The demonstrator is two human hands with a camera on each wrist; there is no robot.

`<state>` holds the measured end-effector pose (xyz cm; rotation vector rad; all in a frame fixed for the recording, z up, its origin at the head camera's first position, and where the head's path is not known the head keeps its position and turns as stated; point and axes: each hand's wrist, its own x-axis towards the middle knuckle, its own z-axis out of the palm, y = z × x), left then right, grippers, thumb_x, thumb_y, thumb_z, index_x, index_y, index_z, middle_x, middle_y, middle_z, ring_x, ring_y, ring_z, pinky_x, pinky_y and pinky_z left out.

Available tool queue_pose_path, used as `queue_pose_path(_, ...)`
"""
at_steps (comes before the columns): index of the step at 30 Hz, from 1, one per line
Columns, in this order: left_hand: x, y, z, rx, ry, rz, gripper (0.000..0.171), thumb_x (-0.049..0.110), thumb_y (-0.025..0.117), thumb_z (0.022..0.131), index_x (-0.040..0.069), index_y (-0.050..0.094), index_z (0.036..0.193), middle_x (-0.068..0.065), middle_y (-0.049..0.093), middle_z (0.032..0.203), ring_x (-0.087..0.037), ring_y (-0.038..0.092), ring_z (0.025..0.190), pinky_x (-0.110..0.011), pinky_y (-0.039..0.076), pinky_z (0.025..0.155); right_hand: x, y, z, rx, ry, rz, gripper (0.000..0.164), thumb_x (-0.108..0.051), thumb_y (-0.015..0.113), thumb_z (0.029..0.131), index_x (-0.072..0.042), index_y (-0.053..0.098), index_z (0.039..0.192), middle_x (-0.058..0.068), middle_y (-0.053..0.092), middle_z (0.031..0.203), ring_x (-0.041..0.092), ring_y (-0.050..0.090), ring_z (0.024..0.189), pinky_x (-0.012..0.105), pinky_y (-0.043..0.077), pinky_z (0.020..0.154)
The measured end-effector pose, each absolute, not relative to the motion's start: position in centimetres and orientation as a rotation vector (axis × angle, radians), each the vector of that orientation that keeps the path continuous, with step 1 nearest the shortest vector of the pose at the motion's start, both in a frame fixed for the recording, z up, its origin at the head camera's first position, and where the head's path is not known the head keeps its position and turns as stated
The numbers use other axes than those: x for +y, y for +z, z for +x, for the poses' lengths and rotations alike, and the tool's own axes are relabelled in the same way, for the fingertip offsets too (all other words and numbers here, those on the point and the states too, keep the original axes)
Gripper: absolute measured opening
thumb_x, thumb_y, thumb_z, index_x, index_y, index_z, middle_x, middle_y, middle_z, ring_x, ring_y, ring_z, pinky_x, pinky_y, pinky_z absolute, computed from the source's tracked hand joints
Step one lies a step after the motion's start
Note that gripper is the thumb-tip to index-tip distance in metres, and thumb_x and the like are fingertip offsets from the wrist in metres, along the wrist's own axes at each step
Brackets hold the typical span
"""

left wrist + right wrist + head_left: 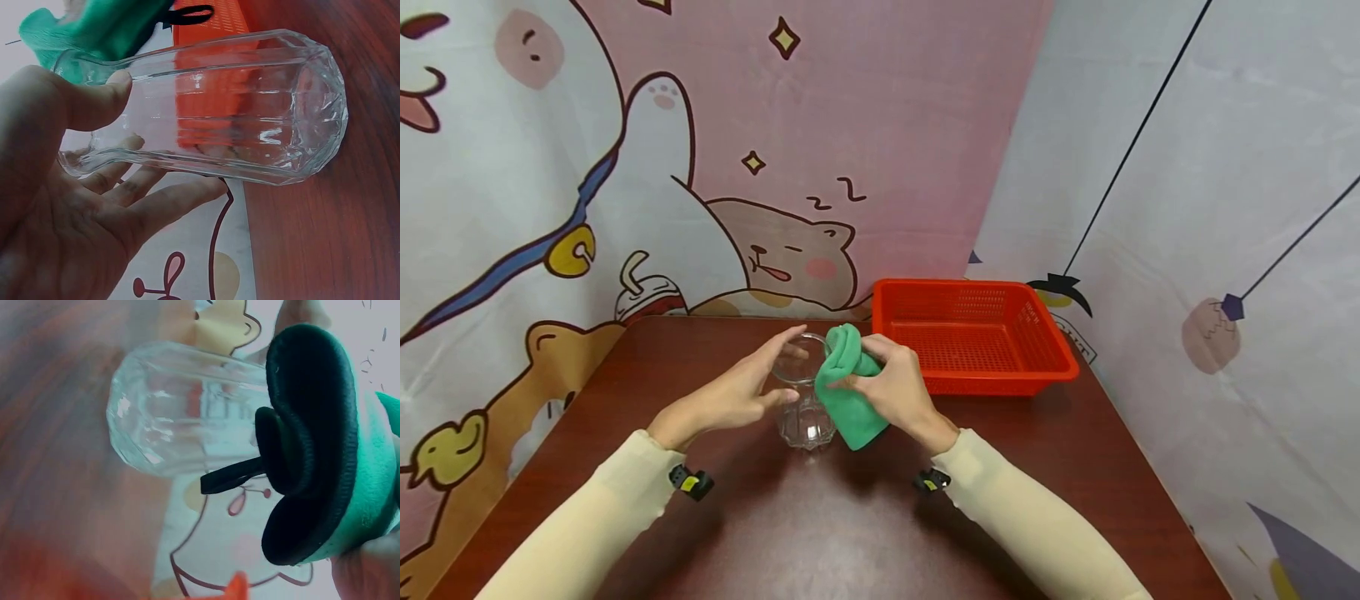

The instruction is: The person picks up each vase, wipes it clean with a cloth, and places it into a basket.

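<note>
A clear glass vase [807, 417] with a narrowed neck and faceted sides stands upright on the table. My left hand [730, 400] is around its neck from the left, thumb at the front and fingers behind; the left wrist view shows the thumb [103, 100] over the glass. My right hand [898, 387] pinches a folded green cloth [853, 412] beside the vase's rim, on the right. Dark edging and a black loop [231, 476] show on the cloth in the right wrist view. The cloth hides part of the vase's right side.
A red plastic basket [985, 385] with perforated walls stands at the back right of the dark brown table [805, 533]. Printed cartoon fabric [910, 167] hangs behind the table and along its sides.
</note>
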<state>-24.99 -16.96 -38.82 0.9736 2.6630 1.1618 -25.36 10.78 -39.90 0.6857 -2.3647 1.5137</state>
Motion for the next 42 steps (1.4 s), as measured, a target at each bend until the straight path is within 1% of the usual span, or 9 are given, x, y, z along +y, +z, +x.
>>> queue_pose_path(7,-17.0,-38.8,-25.0,2.671,1.145,0.972,0.099,0.008,0.075,0.100,0.029,0.011,0.172,-0.007,0.055,0.152,-0.034,0.057,0.142,-0.057,0.048,0.115,12.1,-38.8,-25.0,-2.350,1.484,0.717,0.048,-0.038,0.099,0.076,-0.031,0.080,0.120,-0.013,0.076,0.111,0.007,0.072,0.098,0.031,0.063,0.084)
queue_pose_path(12,-17.1,-38.8,-25.1,2.661,1.157,0.974,0.099,0.008,0.075,0.100,0.029,0.010,0.172,-0.007,0.055,0.153,-0.036,0.057,0.142,-0.058,0.048,0.115,12.7,-38.8,-24.6,-2.356,1.419,0.773,0.051,-0.037,0.098,0.077,-0.027,0.079,0.124,-0.011,0.076,0.114,0.008,0.071,0.098,0.031,0.063,0.086)
queue_pose_path(17,-17.1,-38.8,-25.1,2.658,1.159,0.980,0.098,0.008,0.074,0.101,0.029,0.010,0.172,-0.010,0.054,0.153,-0.037,0.058,0.141,-0.059,0.048,0.114,13.3,-39.1,-24.3,-2.374,1.358,0.803,0.050,-0.037,0.097,0.079,-0.025,0.079,0.124,-0.011,0.075,0.115,0.007,0.071,0.099,0.031,0.062,0.087)
queue_pose_path(20,-17.1,-38.6,-25.0,2.669,1.149,0.974,0.098,0.008,0.074,0.101,0.028,0.010,0.172,-0.010,0.054,0.153,-0.034,0.058,0.140,-0.059,0.048,0.114,13.9,-39.3,-24.1,-2.400,1.303,0.814,0.050,-0.036,0.096,0.081,-0.024,0.079,0.126,-0.010,0.074,0.117,0.007,0.071,0.102,0.031,0.062,0.087)
queue_pose_path(24,-17.0,-38.4,-25.0,2.676,1.144,0.959,0.098,0.009,0.074,0.101,0.029,0.011,0.172,-0.009,0.055,0.153,-0.031,0.058,0.140,-0.058,0.048,0.115,14.8,-39.6,-23.7,-2.424,1.230,0.836,0.048,-0.031,0.095,0.083,-0.021,0.078,0.127,-0.008,0.074,0.119,0.008,0.071,0.104,0.031,0.062,0.086)
queue_pose_path(28,-17.1,-38.4,-25.0,2.668,1.151,0.955,0.099,0.008,0.074,0.101,0.030,0.010,0.172,-0.010,0.054,0.153,-0.033,0.058,0.141,-0.058,0.048,0.114,16.0,-39.8,-23.3,-2.461,1.191,0.862,0.046,-0.026,0.094,0.085,-0.023,0.078,0.128,-0.009,0.073,0.119,0.008,0.070,0.102,0.031,0.062,0.083)
queue_pose_path(32,-17.1,-38.6,-25.0,2.667,1.161,0.946,0.099,0.009,0.075,0.100,0.032,0.010,0.172,-0.006,0.054,0.153,-0.031,0.057,0.141,-0.058,0.048,0.115,17.3,-40.0,-22.8,-2.516,1.144,0.894,0.049,-0.025,0.094,0.084,-0.024,0.077,0.130,-0.010,0.072,0.121,0.008,0.069,0.102,0.030,0.062,0.084)
queue_pose_path(38,-17.1,-38.9,-24.9,2.660,1.164,0.944,0.099,0.011,0.075,0.101,0.032,0.009,0.172,-0.005,0.053,0.154,-0.033,0.056,0.143,-0.058,0.047,0.116,19.6,-40.1,-22.0,-2.563,1.025,0.986,0.045,-0.017,0.095,0.083,-0.017,0.078,0.124,-0.006,0.072,0.119,0.010,0.070,0.102,0.031,0.064,0.087)
queue_pose_path(42,-17.1,-38.8,-24.8,2.662,1.172,0.953,0.100,0.010,0.075,0.100,0.031,0.010,0.172,-0.006,0.054,0.154,-0.034,0.056,0.143,-0.058,0.047,0.116,21.7,-40.2,-21.7,-2.597,0.915,1.010,0.044,-0.014,0.095,0.082,-0.015,0.078,0.122,-0.006,0.072,0.117,0.009,0.069,0.100,0.030,0.064,0.086)
